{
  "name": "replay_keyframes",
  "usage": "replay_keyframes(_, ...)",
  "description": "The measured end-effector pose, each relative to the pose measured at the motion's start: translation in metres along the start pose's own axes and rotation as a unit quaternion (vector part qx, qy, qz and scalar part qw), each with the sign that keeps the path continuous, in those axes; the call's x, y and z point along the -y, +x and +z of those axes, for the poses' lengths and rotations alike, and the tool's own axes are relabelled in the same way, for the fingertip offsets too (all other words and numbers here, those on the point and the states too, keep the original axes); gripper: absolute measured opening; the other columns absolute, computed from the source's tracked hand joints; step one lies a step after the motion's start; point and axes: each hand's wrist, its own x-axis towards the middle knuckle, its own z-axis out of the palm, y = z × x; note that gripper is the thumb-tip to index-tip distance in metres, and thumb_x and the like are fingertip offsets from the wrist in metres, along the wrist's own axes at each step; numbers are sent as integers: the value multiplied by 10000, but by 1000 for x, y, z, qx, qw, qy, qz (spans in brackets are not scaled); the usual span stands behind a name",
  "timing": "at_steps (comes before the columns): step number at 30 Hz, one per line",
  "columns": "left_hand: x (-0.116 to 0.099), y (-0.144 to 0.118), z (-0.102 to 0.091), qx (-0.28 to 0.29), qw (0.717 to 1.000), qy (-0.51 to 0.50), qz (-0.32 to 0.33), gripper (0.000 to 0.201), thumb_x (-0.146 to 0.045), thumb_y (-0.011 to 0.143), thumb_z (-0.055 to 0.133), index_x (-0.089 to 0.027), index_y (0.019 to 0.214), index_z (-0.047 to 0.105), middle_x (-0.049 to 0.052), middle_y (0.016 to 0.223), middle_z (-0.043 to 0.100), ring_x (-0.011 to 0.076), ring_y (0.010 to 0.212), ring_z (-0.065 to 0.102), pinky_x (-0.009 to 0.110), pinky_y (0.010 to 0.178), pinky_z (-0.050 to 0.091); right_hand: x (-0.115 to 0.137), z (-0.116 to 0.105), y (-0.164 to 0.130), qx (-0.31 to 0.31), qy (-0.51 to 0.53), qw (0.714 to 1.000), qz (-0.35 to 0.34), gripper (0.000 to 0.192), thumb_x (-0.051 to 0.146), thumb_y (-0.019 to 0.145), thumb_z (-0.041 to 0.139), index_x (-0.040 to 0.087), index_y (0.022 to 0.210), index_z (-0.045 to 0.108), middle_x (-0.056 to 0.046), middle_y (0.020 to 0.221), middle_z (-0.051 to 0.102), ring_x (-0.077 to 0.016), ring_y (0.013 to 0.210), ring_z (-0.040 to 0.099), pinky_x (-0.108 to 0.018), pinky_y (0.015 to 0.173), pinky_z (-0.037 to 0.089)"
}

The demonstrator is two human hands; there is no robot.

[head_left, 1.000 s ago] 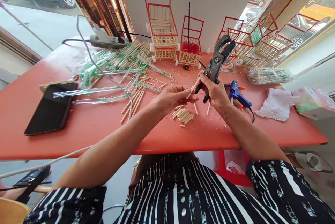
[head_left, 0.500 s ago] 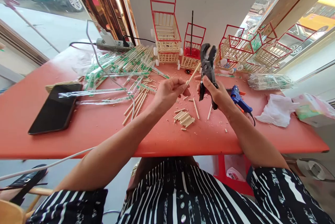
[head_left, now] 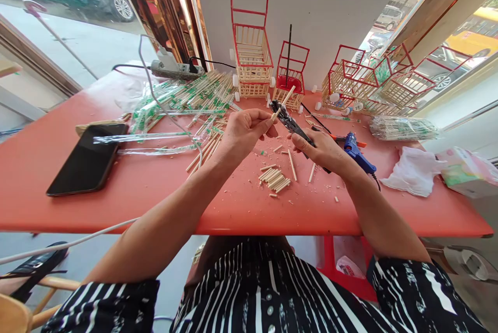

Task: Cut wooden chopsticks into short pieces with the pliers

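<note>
Above the red table [head_left: 116, 203], the left hand [head_left: 243, 130] pinches a short wooden stick [head_left: 283, 103] between thumb and fingertips, its far end tilted up and away. The right hand [head_left: 324, 152] is wrapped around the handles of black cutting pliers [head_left: 290, 123], whose head lies against the stick just beyond the left fingertips; whether the blades bite it cannot be told. Directly below the hands lies a small pile of cut stick pieces [head_left: 274, 177], with loose sticks beside it. A blue glue gun [head_left: 356, 150] rests just right of the right hand. A dark phone [head_left: 87, 159] lies well apart to the left.
</note>
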Motion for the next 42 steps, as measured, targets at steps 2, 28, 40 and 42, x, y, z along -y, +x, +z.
replay_keyframes(2, 1, 0, 1, 9, 1000, 5, -8, 126, -236, 906, 727, -144, 820, 740, 61, 709, 763, 121, 633, 683, 253, 614, 526, 2, 1, -1, 1, 0, 1000, -12, 778, 860, 969, 319, 175, 922, 683, -77, 859, 711, -204, 803, 633, -319, 734, 405)
replay_keyframes(28, 11, 3, -1, -4, 991, 131, 11, 228, -310, 885, 743, -166, 709, 735, 57, 653, 755, 158, 598, 682, 293, 646, 550, 4, 21, 2, -43, -80, 996, 2, 802, 866, 963, 303, 178, 761, 662, -65, 711, 654, -177, 666, 553, -322, 664, 317)
replay_keyframes(40, 21, 14, -8, 38, 997, 48, -54, 206, -244, 770, 848, -157, 655, 701, 42, 591, 726, 132, 529, 647, 265, 579, 540, -11, 34, 7, -33, -100, 994, 6, 816, 850, 987, 257, 182, 775, 676, -80, 720, 652, -198, 671, 541, -340, 665, 290)
replay_keyframes(42, 22, 15, -10, 46, 997, 31, -63, 198, -237, 757, 859, -154, 654, 711, 49, 600, 734, 128, 528, 641, 257, 564, 526, -11, 35, 8, -30, -104, 994, 2, 835, 842, 995, 240, 174, 813, 707, -92, 740, 673, -205, 684, 554, -342, 671, 294)
